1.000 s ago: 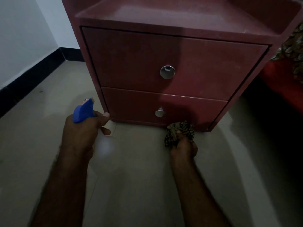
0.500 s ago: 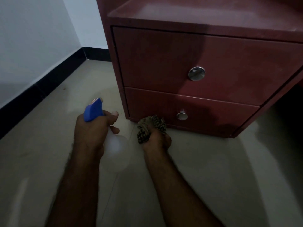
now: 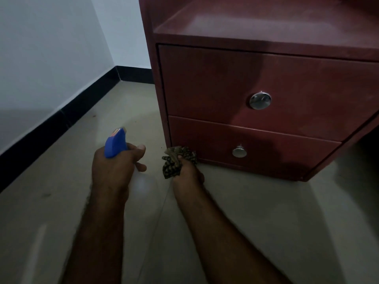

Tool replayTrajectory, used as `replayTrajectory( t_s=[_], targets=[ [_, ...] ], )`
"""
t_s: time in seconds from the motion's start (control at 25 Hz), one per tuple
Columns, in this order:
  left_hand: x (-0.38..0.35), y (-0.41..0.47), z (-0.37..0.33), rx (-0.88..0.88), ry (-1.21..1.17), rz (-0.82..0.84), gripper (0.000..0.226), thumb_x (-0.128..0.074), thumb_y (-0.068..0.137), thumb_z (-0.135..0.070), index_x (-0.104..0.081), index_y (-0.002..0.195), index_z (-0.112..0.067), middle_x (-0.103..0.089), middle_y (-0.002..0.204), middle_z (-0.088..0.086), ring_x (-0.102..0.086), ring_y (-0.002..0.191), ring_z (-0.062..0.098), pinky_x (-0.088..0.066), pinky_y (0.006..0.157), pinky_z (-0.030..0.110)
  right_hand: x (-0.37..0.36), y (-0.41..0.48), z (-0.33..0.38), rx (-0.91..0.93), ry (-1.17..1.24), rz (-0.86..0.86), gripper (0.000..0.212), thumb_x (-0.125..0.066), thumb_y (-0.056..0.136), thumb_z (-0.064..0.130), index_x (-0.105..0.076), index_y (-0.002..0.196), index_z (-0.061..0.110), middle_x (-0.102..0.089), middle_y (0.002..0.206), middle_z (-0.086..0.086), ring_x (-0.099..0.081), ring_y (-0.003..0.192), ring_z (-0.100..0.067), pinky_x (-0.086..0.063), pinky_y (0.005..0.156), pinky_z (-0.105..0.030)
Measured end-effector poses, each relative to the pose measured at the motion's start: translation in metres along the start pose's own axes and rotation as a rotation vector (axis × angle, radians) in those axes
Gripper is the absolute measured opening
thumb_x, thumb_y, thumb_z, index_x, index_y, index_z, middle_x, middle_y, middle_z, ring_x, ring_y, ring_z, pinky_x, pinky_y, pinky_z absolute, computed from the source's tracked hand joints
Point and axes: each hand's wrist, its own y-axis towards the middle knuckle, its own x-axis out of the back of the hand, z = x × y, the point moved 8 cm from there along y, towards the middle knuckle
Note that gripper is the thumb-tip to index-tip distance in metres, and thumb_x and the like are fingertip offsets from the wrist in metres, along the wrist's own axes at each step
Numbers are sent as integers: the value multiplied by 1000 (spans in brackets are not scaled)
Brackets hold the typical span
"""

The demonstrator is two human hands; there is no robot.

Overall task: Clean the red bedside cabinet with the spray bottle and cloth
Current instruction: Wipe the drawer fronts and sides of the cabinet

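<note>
On the floor [image 3: 256, 222] before the cabinet [image 3: 215, 83], your two forearms reach forward side by side, close to the ground. Your left hand [image 3: 111, 169] is wrapped round the neck of the bottle [image 3: 114, 144], knuckles up, with the forefinger bent out ahead under the blue spray head. The nozzle points away from you, at the strip of floor left of the cabinet. The bottle's clear body hangs below your palm and is hard to make out.

Your right hand [image 3: 187, 174] is fisted round the cloth [image 3: 177, 159], a patterned wad bunched above your fingers. The cloth sits at the bottom left corner of the cabinet front, by the lower drawer [image 3: 276, 144]. I cannot tell whether it touches the wood.

Both drawers are closed, and each has a round metal knob: upper knob [image 3: 260, 100], lower knob [image 3: 239, 153]. A flat red shelf [image 3: 266, 23] lies above the upper drawer [image 3: 307, 87]. To your left a pale wall [image 3: 51, 48] runs back to the corner, with a black skirting [image 3: 61, 119] along its foot.
</note>
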Motion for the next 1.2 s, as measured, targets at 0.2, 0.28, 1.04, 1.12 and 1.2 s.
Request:
replayTrajectory(
  t_s=[0.2,0.28,1.04,1.12,1.2],
  targets=[
    [7,-2,-7,-9,-12,-38,12,-79,83,-17,-67,82,-18,-71,91,6,-71,68,25,-60,84,55,-37,-18,3,-30,172,200,39,-68,92,-1,-65,130,7,-69,126,-12,-69,98,-17,-58,86,-29],
    [7,-5,-13,-17,-25,-42,12,-79,82,-17,-67,82,-17,-72,93,7,-71,68,25,-60,83,54,-51,-28,7,-93,226,376,37,-58,101,9,-62,137,14,-67,125,-3,-68,91,2,-54,77,-11],
    [-37,-45,-43,-23,-35,74,12,-76,86,-17,-65,84,-21,-71,101,8,-70,76,27,-57,86,58,46,-45,168,168,311,277,31,-63,92,1,-70,123,0,-73,116,-15,-74,95,-24,-60,73,-29],
    [-45,-52,-46,-23,-52,97,14,-75,86,-14,-65,84,-23,-71,95,6,-69,74,27,-57,88,60,67,-44,188,146,406,290,25,-58,95,1,-72,117,2,-74,109,-12,-74,79,-18,-58,58,-22],
    [-52,-60,-49,-26,-70,119,15,-75,86,-13,-65,83,-24,-69,87,2,-69,72,26,-56,91,62,91,-38,207,138,503,346,33,-55,97,1,-68,127,7,-72,118,-8,-71,89,-16,-59,66,-21]
  ],
)
